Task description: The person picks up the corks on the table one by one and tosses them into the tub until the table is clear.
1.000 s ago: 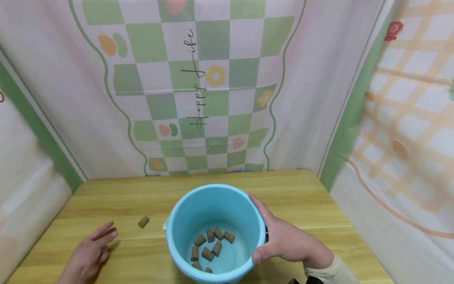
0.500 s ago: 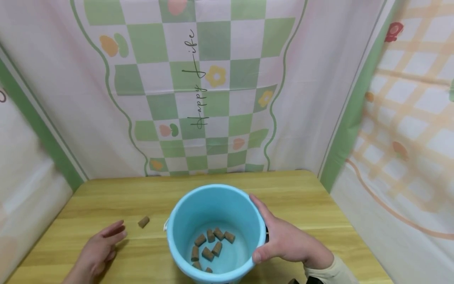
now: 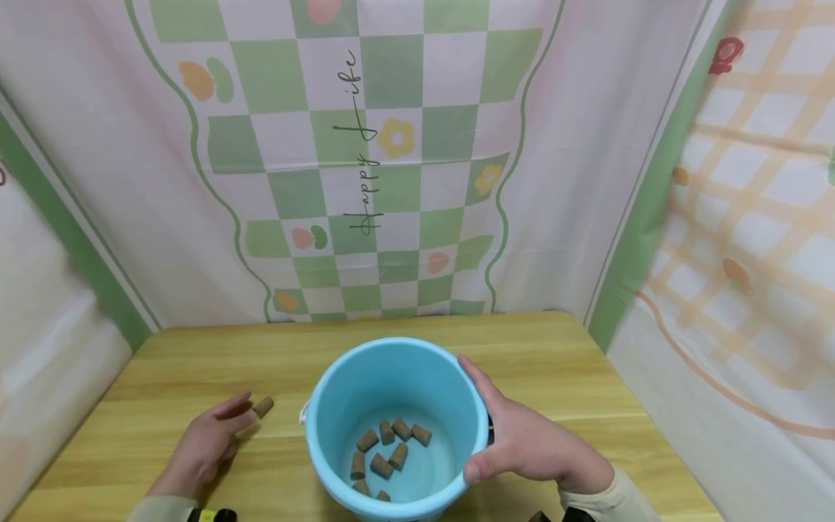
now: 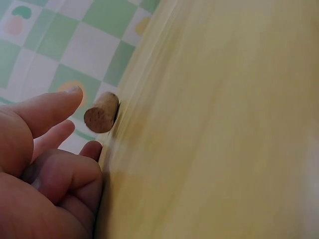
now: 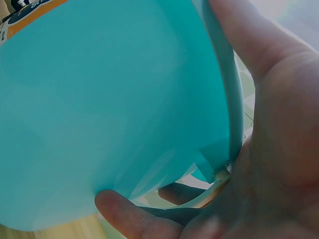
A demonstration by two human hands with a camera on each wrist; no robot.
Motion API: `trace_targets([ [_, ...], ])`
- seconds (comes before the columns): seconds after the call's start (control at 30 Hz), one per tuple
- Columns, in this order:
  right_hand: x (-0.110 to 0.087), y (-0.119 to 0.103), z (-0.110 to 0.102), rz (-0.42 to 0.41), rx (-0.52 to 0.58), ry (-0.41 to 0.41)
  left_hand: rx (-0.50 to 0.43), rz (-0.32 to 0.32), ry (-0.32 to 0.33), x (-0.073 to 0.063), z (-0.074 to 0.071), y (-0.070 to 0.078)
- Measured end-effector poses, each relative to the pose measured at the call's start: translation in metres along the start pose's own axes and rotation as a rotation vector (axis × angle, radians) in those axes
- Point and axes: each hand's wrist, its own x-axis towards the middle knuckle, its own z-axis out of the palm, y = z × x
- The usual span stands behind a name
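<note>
A brown cork (image 3: 264, 407) lies on its side on the wooden table, left of the light-blue bucket (image 3: 316, 435). My left hand (image 3: 207, 442) is just left of this cork; in the left wrist view, the thumb and index finger are spread and a small gap separates them from the cork (image 4: 102, 113). The other fingers bend beneath, near the tabletop. With my right hand (image 3: 522, 438) I grip the bucket's right side, thumb over the rim; in the right wrist view, fingers press the outer wall (image 5: 124, 99). Several corks (image 3: 381, 465) lie scattered on the bucket's floor.
The bucket stands on the wood-grain table (image 3: 554, 362) at the front middle. A white handle end (image 3: 304, 412) sticks out on its left. Printed cloth (image 3: 398, 181) hangs behind the table and on both sides.
My left hand has moved right and forward to the loose cork, and its sleeve has come into view. The right hand, the bucket and the corks have stayed in place.
</note>
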Motion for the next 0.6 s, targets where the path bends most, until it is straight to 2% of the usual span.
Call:
trace_targets([
  [0.1, 0.000, -0.001, 0.000, 0.006, 0.001, 0.000, 0.018, -0.008, 0.009, 0.001, 0.004, 0.003],
  [0.33, 0.000, -0.005, 0.000, 0.028, 0.000, 0.004, -0.020, 0.003, 0.058, 0.003, 0.013, 0.005],
  [0.43, 0.000, -0.005, 0.000, 0.035, 0.009, 0.001, 0.019, 0.010, 0.081, 0.004, 0.015, 0.005],
  [0.6, -0.001, -0.004, 0.000, 0.035, 0.015, 0.001, 0.102, 0.036, 0.083, 0.003, 0.018, 0.007],
])
